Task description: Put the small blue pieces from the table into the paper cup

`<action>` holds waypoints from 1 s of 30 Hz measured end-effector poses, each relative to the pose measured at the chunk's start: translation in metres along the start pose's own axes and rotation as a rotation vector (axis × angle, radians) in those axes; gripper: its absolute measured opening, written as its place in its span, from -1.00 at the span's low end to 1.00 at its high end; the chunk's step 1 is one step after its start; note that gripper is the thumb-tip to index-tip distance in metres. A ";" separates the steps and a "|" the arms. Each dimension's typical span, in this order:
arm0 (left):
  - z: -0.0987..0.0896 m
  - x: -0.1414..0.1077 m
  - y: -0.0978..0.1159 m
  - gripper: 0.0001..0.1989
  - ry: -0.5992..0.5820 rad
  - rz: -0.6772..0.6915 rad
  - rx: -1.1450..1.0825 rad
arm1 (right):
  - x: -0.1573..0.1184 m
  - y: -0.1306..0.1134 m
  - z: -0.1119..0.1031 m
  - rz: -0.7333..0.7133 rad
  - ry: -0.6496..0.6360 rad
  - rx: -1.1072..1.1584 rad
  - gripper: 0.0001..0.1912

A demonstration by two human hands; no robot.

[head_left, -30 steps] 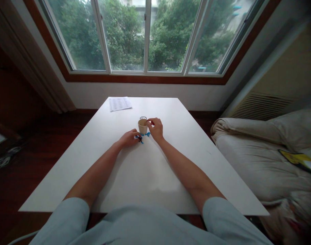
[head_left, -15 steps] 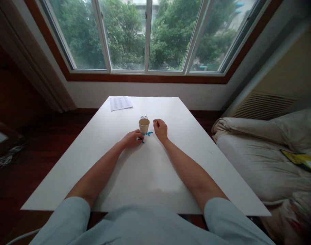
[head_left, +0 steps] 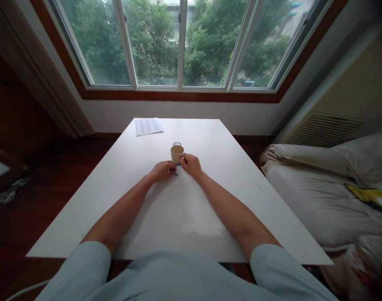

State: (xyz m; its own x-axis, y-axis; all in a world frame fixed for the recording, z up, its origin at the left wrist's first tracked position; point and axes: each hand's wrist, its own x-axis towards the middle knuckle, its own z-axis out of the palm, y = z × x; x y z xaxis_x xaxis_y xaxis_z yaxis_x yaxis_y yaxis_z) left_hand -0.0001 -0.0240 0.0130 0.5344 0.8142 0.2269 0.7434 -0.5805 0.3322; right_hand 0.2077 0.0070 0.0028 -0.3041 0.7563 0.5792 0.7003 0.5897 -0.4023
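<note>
Small blue pieces (head_left: 178, 164) lie on the white bench (head_left: 184, 209) at the near foot of the tan paper cup (head_left: 175, 159). We see our right hand (head_left: 191, 164) at the cup's near right side, bent inward, nearest those pieces; they lie just left of its fingertips. Our left hand (head_left: 162, 170), near and left of the cup, curls around something dark, and a single blue piece (head_left: 176, 174) sits just beside its fingertips. At this scale we cannot tell what either hand pinches, nor any piece's long axis.
</note>
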 end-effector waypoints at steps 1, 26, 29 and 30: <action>0.000 0.000 -0.001 -0.82 -0.013 -0.007 0.016 | -0.001 -0.002 0.000 -0.012 -0.019 0.000 -0.77; -0.014 -0.005 -0.014 -0.78 -0.044 -0.176 0.090 | -0.002 -0.010 -0.001 -0.055 -0.517 -0.174 -0.69; -0.014 -0.006 -0.016 -0.78 -0.066 -0.192 0.081 | -0.002 -0.012 0.002 -0.050 -0.533 -0.193 -0.68; -0.013 -0.006 -0.017 -0.78 -0.065 -0.195 0.079 | -0.002 -0.013 0.002 -0.048 -0.529 -0.200 -0.68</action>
State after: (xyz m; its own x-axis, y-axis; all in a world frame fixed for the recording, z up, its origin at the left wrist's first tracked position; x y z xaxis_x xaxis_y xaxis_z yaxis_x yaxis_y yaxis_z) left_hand -0.0210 -0.0187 0.0184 0.4006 0.9102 0.1052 0.8630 -0.4134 0.2903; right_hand 0.1979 -0.0016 0.0052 -0.5847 0.7994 0.1386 0.7708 0.6006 -0.2125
